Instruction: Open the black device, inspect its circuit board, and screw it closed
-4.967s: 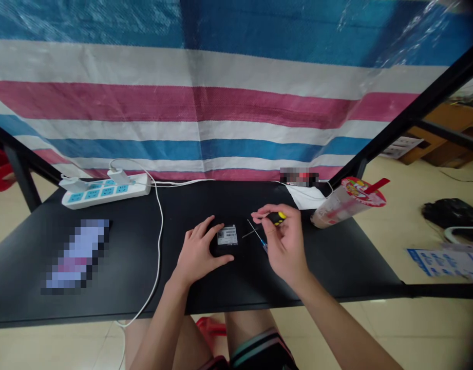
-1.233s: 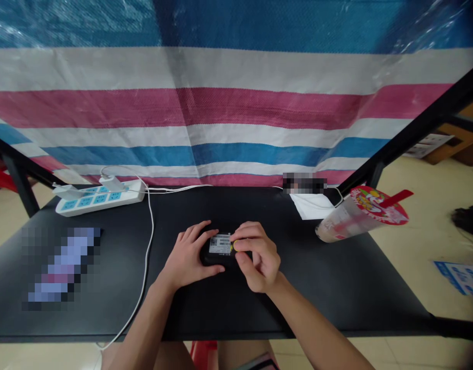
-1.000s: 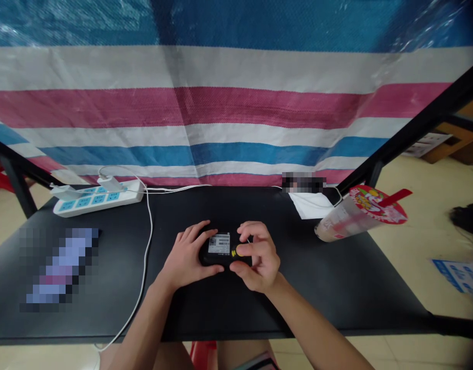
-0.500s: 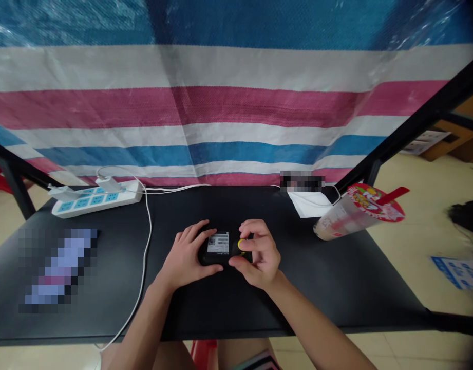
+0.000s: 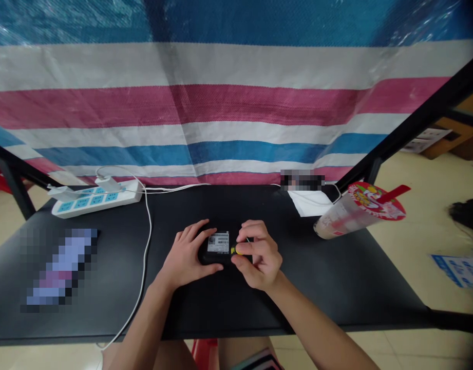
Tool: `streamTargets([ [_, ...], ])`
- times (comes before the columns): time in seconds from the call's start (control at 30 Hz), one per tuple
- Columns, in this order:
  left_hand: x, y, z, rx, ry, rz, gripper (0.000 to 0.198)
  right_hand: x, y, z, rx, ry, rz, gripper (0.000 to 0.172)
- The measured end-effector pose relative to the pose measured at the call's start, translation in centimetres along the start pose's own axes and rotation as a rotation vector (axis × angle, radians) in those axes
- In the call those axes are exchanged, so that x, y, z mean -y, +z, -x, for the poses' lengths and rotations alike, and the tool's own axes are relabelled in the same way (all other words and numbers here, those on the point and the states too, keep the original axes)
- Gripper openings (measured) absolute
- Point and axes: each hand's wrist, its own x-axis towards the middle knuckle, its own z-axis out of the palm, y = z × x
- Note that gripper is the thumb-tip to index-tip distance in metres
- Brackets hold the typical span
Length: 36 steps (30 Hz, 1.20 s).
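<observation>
A small black device (image 5: 218, 243) with a white printed label lies on the black table in the middle of the view. Around its left end my left hand (image 5: 188, 254) is wrapped, fingers at the far edge and thumb at the near edge. My right hand (image 5: 259, 254) is closed in a pinch over the device's right end. Between its thumb and fingers is a small yellow and black piece (image 5: 239, 250), mostly covered by the fingertips. A thin pale line shows beside the index finger.
A white power strip (image 5: 97, 200) with plugs sits at the back left, its cable (image 5: 146, 246) running to the front edge. A blurred-out flat object (image 5: 62, 267) lies left. White paper (image 5: 309, 203) and a drink cup (image 5: 346, 213) stand at the back right, before a striped sheet (image 5: 236, 105).
My right hand has shifted slightly, and the yellow piece in its fingers has turned and moved a little lower and to the left. My left hand has stayed in place.
</observation>
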Motion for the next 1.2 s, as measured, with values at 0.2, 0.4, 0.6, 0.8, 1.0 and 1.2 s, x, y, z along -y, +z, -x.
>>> streamTargets([
  [0.2,-0.1,-0.2,-0.1,0.005,-0.004,0.006,0.089,0.6,0.0,-0.5,0.051,-0.015,-0.031,0.027],
  [0.4,-0.1,-0.2,-0.1,0.008,-0.005,-0.003,0.087,0.5,-0.1,0.0,0.004,0.054,0.007,0.018],
  [0.6,0.1,-0.1,-0.1,0.02,-0.005,-0.013,0.083,0.8,0.2,-0.8,-0.01,-0.045,0.047,0.013],
  [0.8,0.0,-0.1,-0.2,0.021,-0.01,-0.017,0.085,0.9,-0.1,-0.8,0.064,-0.006,0.001,0.028],
  [1.0,0.0,-0.2,-0.1,0.025,-0.008,-0.005,0.084,0.2,-0.1,0.1,0.051,0.001,-0.036,0.02],
  [1.2,0.0,-0.1,0.0,0.014,-0.009,0.012,0.083,0.5,0.1,-0.5,0.016,0.013,-0.042,0.024],
])
